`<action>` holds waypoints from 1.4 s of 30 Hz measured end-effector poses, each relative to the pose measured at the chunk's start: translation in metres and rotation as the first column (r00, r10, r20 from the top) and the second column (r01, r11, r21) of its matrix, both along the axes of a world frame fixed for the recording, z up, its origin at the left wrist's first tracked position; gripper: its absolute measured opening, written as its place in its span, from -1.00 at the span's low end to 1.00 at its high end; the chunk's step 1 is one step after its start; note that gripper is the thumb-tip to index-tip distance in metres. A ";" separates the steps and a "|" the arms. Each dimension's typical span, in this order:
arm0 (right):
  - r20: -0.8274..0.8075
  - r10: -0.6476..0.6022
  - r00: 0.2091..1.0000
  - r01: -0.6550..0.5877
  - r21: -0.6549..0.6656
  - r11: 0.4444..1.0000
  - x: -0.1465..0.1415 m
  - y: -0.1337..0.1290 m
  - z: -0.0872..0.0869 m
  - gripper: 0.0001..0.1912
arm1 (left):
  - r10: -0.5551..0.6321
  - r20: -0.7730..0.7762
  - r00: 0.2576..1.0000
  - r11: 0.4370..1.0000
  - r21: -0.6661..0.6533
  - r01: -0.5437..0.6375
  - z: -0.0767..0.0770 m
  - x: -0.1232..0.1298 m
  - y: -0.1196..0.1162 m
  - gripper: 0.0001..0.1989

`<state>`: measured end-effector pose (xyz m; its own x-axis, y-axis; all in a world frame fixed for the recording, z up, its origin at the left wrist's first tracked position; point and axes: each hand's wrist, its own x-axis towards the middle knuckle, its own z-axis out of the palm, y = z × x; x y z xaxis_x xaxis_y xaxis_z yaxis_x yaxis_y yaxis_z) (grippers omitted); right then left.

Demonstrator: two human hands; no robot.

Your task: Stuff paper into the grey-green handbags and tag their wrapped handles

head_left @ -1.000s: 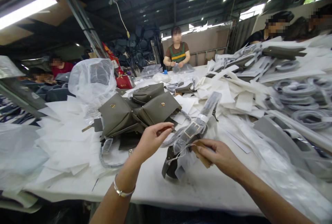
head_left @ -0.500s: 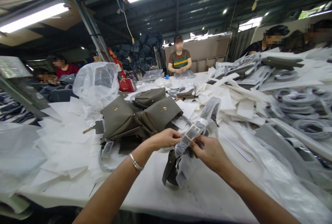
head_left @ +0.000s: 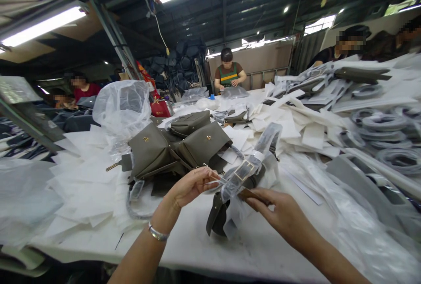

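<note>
A dark olive bag lies on the white table, with a plastic-wrapped strap and gold buckle across its top. At the strap's left side, my left hand pinches a thin, light string that runs toward the bag. My right hand grips a small brown piece between thumb and fingers, against the right side of the bag below the buckle. More olive bags with gold fittings are heaped just beyond my left hand.
White sheets spread at the left beside a clear plastic bag. Wrapped coiled straps and grey pieces lie at the right. Across the table works a person; others are at both sides.
My left hand has drawn back left from the strap, with a string now visible in its fingers. My right hand has shifted slightly down and right; the brown piece now shows in it.
</note>
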<state>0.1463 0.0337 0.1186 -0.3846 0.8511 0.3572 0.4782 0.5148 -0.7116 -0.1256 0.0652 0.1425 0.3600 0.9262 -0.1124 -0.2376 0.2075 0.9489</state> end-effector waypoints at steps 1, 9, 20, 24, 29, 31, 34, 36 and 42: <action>-0.007 0.002 1.000 -0.002 0.025 1.000 0.001 -0.005 -0.005 -0.76 | 0.031 0.052 0.998 1.000 0.001 -0.031 -0.005 -0.001 -0.006 -0.74; -0.284 -0.109 0.953 0.206 0.337 0.919 -0.006 -0.027 -0.012 -0.90 | 0.224 0.375 0.899 0.966 0.037 -0.256 -0.020 0.017 -0.034 -0.74; -0.258 -0.009 0.966 0.091 0.305 0.948 -0.035 -0.007 0.040 -0.69 | 0.289 0.050 0.956 0.908 0.301 -0.291 -0.008 0.035 -0.030 -0.61; -0.027 0.036 0.999 -0.027 0.280 0.960 -0.037 0.001 0.059 -0.42 | 0.244 -0.064 0.968 0.891 0.410 -0.197 0.007 0.036 -0.034 -0.67; 0.229 -0.028 0.973 -0.069 0.407 0.911 -0.038 0.009 0.071 -0.35 | 0.287 -0.253 0.924 0.823 0.558 -0.103 0.034 0.039 -0.051 -0.73; 0.264 0.012 0.964 -0.123 0.406 0.906 -0.040 0.010 0.071 -0.29 | 0.327 -0.377 0.867 0.785 0.619 -0.027 0.045 0.043 -0.058 -0.61; 0.254 0.067 0.965 -0.162 0.373 0.913 -0.044 0.009 0.071 -0.25 | 0.377 -0.513 0.771 0.726 0.680 0.098 0.053 0.052 -0.064 -0.42; 0.180 0.062 0.982 -0.120 0.331 0.936 -0.046 0.008 0.070 -0.30 | 0.456 -0.503 0.734 0.681 0.729 0.076 0.052 0.058 -0.064 -0.43; -0.153 0.085 0.985 -0.056 0.187 0.981 -0.043 0.005 0.056 -0.51 | 0.680 -0.273 0.680 0.606 0.732 -0.312 0.025 0.072 -0.064 -0.43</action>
<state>0.1029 0.0384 0.1743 -0.3668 0.7392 0.5649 0.3239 0.6707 -0.6673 -0.0535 0.0011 0.1678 -0.1182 0.8523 0.5095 0.4032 -0.4277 0.8090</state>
